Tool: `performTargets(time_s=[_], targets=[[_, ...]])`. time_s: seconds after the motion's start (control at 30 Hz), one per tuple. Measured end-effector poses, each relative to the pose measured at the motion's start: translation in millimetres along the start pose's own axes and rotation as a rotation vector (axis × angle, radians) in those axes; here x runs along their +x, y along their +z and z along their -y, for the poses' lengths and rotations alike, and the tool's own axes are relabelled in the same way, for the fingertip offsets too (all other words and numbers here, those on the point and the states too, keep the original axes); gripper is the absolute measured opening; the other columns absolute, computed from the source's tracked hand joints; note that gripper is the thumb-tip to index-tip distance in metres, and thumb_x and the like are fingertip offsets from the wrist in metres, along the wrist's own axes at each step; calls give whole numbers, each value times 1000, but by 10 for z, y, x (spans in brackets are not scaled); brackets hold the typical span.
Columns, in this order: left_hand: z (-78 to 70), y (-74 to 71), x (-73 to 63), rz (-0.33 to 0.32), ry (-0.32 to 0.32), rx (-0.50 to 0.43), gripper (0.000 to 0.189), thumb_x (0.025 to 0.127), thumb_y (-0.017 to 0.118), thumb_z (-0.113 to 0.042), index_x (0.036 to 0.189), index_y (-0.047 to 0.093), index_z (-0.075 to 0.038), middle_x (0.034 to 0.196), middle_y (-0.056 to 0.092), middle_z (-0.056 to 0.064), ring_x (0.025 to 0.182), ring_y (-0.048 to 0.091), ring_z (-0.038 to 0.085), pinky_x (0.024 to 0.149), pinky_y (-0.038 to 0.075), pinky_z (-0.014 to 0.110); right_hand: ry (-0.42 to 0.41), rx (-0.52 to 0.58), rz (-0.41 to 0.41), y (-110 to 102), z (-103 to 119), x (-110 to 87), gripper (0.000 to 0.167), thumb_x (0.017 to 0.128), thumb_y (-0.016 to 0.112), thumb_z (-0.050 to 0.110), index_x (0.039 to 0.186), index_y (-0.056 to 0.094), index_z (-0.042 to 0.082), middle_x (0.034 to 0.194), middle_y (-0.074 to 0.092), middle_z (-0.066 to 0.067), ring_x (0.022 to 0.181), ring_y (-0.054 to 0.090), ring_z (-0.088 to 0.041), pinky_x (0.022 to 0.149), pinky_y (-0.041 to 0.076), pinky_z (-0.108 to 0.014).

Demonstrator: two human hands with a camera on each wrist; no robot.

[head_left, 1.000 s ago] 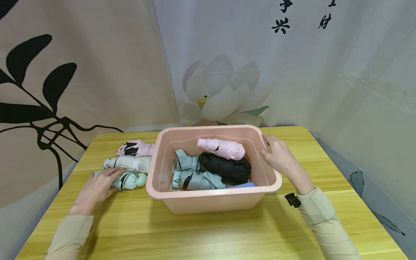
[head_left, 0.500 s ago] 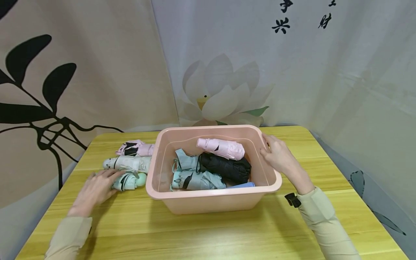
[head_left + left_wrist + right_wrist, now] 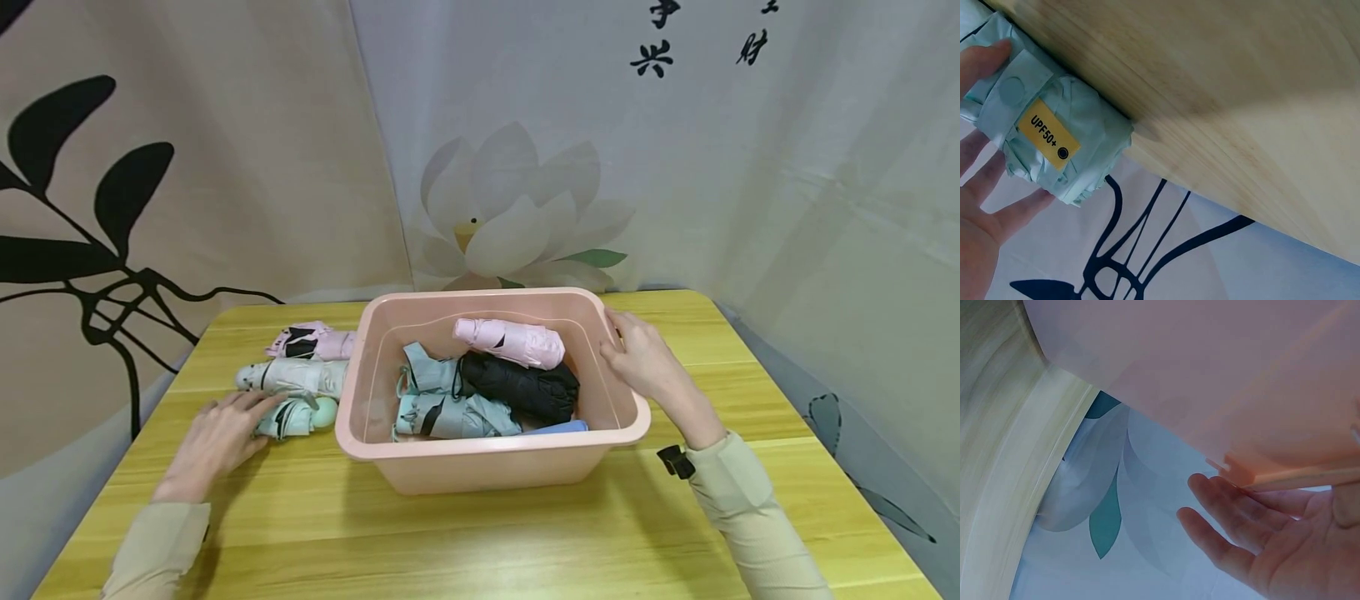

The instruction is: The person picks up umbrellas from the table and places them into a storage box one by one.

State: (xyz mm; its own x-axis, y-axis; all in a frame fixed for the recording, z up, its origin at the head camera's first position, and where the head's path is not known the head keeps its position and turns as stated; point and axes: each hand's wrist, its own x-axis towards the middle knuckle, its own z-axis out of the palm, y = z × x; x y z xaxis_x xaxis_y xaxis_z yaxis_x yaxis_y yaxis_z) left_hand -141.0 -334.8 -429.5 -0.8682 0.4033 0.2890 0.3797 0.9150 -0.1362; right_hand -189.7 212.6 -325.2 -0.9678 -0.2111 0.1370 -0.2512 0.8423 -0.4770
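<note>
A pink plastic tub stands mid-table, holding several folded umbrellas: a pink umbrella, a black umbrella and a grey-blue umbrella among them. My right hand grips the tub's right rim, thumb inside; the right wrist view has its fingers under the rim outside. Left of the tub, my left hand holds a mint-green folded umbrella by its left end. In the left wrist view, thumb and fingers lie on opposite sides of this umbrella, which bears a yellow UPF50+ label.
Behind the mint umbrella lie a white folded umbrella and a pink-and-black one, close to the tub's left wall. Everything rests on a yellow wooden table. A printed curtain hangs behind its back edge.
My left hand has shifted very slightly at the mint-green umbrella's end. The tub, its contents and my right hand stay put.
</note>
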Motion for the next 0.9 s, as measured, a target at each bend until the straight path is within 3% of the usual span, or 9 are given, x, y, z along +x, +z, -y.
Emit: performTargets(time_s=[0.3, 0.9], targets=[[17, -31, -11, -63, 22, 27, 73, 57, 88, -17, 123, 58, -9, 113, 64, 24, 98, 61, 47, 73, 51, 64, 8, 0, 9, -8, -2, 0, 57, 92, 49, 11, 141, 33, -14, 138, 43, -35, 125, 45, -48, 104, 41, -58], [-24, -101, 43, -217, 67, 99, 74, 53, 88, -18, 120, 59, -10, 112, 65, 20, 103, 60, 39, 79, 49, 66, 6, 0, 7, -5, -4, -10, 57, 92, 50, 11, 140, 34, -14, 137, 44, -34, 126, 45, -48, 104, 40, -58]])
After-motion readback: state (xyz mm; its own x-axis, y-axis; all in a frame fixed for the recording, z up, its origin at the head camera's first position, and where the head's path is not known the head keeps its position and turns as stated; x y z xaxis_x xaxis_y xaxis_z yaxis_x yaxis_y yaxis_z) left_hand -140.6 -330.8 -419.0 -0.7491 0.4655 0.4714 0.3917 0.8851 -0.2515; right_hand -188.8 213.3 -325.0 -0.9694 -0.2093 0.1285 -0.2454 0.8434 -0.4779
